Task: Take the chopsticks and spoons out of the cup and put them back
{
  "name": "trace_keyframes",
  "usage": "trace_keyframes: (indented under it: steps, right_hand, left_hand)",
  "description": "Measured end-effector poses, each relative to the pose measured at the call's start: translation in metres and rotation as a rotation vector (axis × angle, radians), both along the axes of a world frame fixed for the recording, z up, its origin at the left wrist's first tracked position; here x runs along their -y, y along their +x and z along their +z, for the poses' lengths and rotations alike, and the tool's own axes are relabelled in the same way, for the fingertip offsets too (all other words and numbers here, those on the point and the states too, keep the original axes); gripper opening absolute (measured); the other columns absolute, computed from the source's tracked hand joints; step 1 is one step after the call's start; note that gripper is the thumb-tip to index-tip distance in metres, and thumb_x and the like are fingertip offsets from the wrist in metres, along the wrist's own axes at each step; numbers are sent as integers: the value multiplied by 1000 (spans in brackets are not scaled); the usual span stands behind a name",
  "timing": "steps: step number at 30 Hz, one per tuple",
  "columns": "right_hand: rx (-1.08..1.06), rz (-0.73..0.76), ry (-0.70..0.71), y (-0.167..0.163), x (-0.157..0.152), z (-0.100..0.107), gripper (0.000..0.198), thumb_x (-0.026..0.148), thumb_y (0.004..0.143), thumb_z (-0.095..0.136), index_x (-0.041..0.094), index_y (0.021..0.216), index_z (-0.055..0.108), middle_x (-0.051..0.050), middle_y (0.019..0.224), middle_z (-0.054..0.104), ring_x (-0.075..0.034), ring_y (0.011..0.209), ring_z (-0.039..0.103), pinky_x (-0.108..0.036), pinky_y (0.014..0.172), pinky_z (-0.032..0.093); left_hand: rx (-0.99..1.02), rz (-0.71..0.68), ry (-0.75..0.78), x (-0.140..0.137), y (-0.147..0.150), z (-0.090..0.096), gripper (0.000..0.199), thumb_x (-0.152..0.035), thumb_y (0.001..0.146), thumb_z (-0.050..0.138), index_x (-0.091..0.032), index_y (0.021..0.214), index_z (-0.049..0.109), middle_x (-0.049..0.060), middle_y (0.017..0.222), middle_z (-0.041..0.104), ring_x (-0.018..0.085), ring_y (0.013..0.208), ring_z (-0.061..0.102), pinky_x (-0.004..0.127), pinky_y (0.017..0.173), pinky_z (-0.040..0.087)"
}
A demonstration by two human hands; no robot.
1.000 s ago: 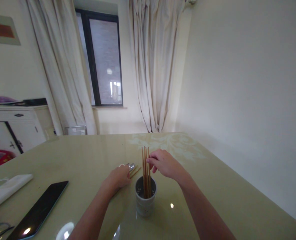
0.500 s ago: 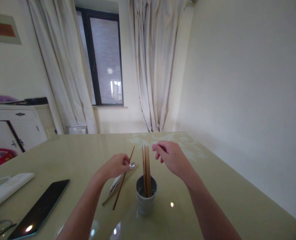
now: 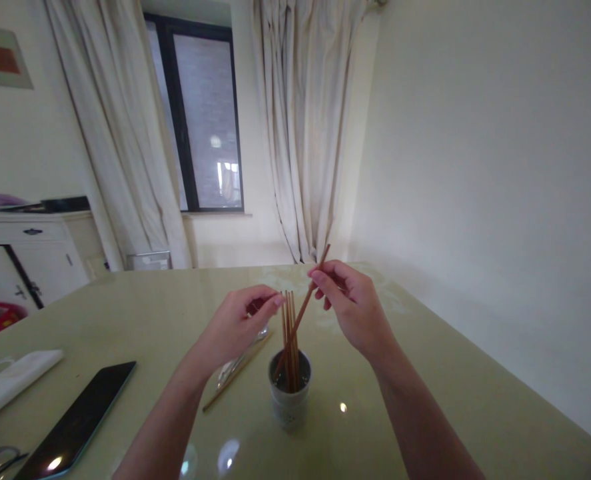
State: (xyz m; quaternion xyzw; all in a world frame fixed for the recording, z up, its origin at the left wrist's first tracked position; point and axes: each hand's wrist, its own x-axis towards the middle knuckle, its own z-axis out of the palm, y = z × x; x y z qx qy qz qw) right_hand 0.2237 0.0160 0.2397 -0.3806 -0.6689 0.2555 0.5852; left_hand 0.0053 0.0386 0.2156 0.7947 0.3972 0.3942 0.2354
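A glossy, pale green surface carries an upright, round, pale grey cup with a faint pattern. Beyond and to the right of the cup's mouth, the right hand has its grip narrowed on a slim, reddish-brown wooden chopstick, pinched near the upper end. From that grip the stick's long axis runs down and leftward, crossing in front of several upright, lighter brown chopsticks, with its lower end inside the cup's mouth toward the left wall; contact there cannot be told. The left hand, above and left of the cup, has thumb and finger nearly together at the upright tips; whether it pinches one cannot be told. The held chopstick looks straight, smooth and darker than the others
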Motion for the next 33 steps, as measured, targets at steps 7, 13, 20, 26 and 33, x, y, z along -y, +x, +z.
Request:
trace_keyframes:
  steps: [7,13,20,26,33]
  right_hand:
    - [272,-50,-57,14,-15,-5,20,30,98,60,20,87,72,-2,75,72,-17,69,68,-27,63,49]
    - [546,-6,-226,3,-29,-27,24,19,95,61,19,74,73,-1,67,74,-16,65,71,-26,65,46]
    - [607,17,-368,-1,-34,-38,27,20,94,64,18,69,73,-3,68,77,-16,60,73,-25,59,48]
    - [530,-142,-221,7,-22,-20,24,27,95,66,20,74,75,-1,68,75,-16,57,68,-27,61,47]
    - [159,18,-59,-13,-7,-10,22,39,100,63,20,102,73,-4,88,78,-16,69,71,-25,61,51]
  left_hand:
    - [-715,289,-204,-52,-18,-74,13,-21,90,61,-19,87,73,9,95,78,22,89,70,28,74,43]
    - [-856,341,-271,-52,-10,-106,21,-16,89,56,-19,97,75,16,109,78,29,100,73,33,79,47]
    - [-858,328,-278,-54,-11,-110,16,-18,85,60,-20,92,74,14,101,80,28,92,74,31,74,47]
    - [-480,276,-204,-54,-28,-67,19,-36,89,61,-19,85,69,8,85,78,22,78,70,28,67,45]
    - [190,-92,-56,-6,-2,-5,26,-43,94,66,-19,97,71,2,85,73,15,76,64,25,69,48]
